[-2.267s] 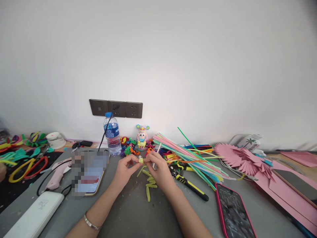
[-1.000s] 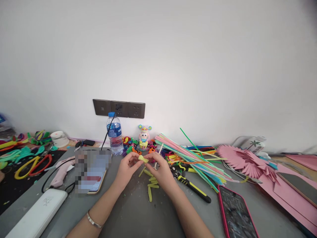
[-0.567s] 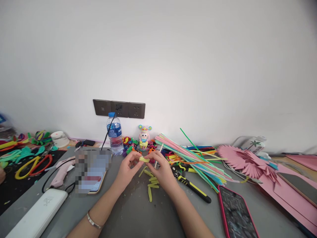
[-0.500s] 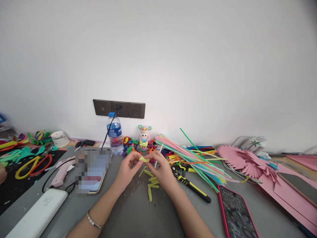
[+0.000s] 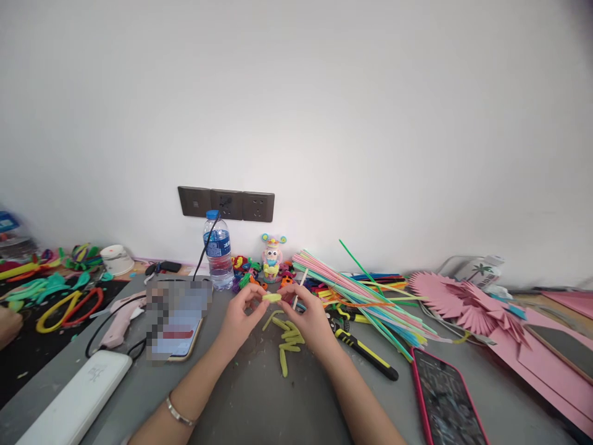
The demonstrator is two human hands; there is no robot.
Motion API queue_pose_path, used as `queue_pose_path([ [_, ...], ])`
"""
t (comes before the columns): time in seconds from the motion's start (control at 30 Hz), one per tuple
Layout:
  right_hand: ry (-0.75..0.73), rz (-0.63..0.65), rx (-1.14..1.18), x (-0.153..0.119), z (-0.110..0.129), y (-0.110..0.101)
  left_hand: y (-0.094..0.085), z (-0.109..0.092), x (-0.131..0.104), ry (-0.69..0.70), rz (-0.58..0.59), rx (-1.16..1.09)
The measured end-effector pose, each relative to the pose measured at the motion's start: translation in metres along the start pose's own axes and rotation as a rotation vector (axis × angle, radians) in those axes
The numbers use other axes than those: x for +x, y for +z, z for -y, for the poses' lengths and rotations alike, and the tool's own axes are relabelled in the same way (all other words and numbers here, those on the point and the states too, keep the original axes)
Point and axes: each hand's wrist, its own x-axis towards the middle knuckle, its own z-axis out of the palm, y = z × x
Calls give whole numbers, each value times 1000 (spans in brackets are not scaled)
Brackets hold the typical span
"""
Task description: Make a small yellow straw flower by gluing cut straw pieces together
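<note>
Two forearms, bare, angled inward from 7 and 5 o'clock over the grey counter [image 5: 259,402]; bracelet [image 5: 178,413] on the left wrist. Yellow pieces [image 5: 291,337], loose — on the counter at 5 o'clock from the held piece. Left hand [image 5: 241,315] and right hand [image 5: 309,315], palms facing inward, fingers curled; each pinches one end of a short yellow piece [image 5: 272,297], held roughly level between them. Bottle [image 5: 218,253], upright, blue-capped, clear liquid inside — 11 o'clock. White tub [image 5: 117,261], 10 o'clock; contents not visible. Figurine [image 5: 272,258], upright, 12 o'clock.
</note>
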Motion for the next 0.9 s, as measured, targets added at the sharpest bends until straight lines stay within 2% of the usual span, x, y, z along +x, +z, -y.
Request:
queue_pose_path([
  [0.23, 104, -12, 172, 3, -2, 0, 1, 2, 2, -45, 9, -136],
  [0.4, 183, 44, 320, 2, -7, 2, 2, 4, 2, -65, -1, -160],
  [0.73, 173, 74, 289, 1, -4, 4, 0, 2, 2, -14, -6, -90],
  [0.9, 200, 89, 405, 1, -5, 6, 1, 3, 2, -27, 4, -122],
])
